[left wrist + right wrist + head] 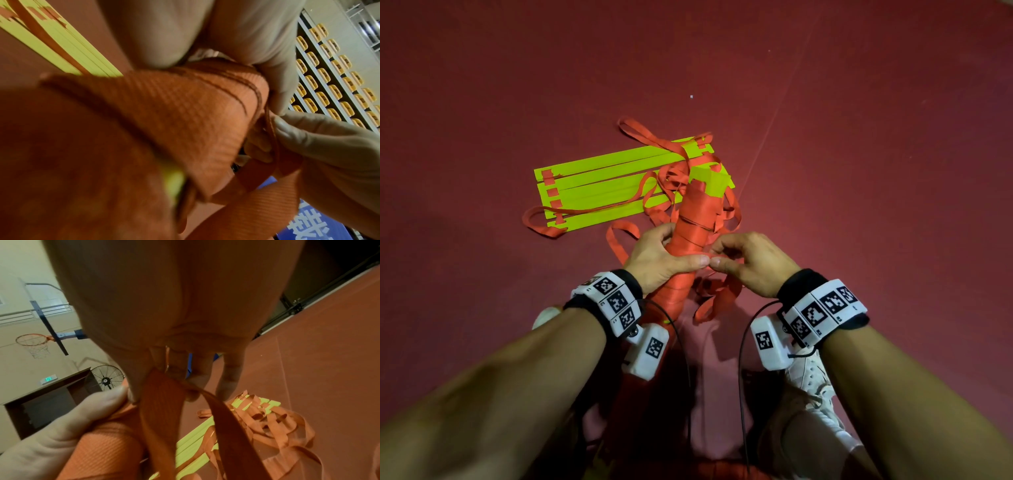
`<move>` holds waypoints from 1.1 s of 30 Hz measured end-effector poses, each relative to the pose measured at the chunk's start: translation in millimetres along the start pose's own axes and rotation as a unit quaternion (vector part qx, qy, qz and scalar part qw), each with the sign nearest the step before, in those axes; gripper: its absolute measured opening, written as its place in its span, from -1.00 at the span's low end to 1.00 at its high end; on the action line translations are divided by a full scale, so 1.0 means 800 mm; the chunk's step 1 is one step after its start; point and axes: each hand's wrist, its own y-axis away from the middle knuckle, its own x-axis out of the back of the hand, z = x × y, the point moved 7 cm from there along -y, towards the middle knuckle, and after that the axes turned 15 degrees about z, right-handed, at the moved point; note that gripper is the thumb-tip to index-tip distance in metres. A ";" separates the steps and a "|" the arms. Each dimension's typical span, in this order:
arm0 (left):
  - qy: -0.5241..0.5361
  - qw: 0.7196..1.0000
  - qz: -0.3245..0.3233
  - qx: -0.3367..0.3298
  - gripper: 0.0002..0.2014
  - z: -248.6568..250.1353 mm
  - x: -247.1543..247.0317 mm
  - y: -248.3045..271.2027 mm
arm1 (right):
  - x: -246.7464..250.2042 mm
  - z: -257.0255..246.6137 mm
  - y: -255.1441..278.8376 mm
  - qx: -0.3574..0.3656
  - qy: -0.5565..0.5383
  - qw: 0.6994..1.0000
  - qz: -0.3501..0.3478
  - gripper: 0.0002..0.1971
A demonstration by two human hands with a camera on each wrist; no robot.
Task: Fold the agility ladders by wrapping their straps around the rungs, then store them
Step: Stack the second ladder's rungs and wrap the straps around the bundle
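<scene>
Right hand [753, 263]: I see thumb and forefinger pinching one loose red strap [164, 395] beside the bundle.
Left hand [661, 257]: my view shows fingers curled round the strap-wrapped bundle [693, 222], thumb tip meeting the right fingertips.
Ladders, counted: two. One wrapped in red, tilted up from my lap; one unwrapped ladder [602, 181] flat on the red floor [859, 137], mid-floor beyond the hands.
Rungs: about five yellow-green ones side by side; exact count unclear under tangled straps.
Hidden: bundle's near end cut off behind wrists; one white shoe [815, 380] partly covered.
Background: one basketball hoop [33, 341], one fan [108, 379].
</scene>
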 end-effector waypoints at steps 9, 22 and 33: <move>0.005 0.999 -0.037 -0.010 -0.49 0.009 0.000 0.003 | 0.002 -0.003 0.005 -0.018 -0.004 1.000 0.025 -0.90; -0.082 0.994 -0.059 -0.031 -0.22 0.011 -0.011 0.012 | 0.009 -0.015 0.011 -0.010 -0.060 0.995 0.084 -0.91; -0.028 0.998 -0.043 0.029 -0.50 0.008 -0.007 0.012 | -0.001 -0.002 0.014 -0.010 0.072 0.997 0.034 -0.89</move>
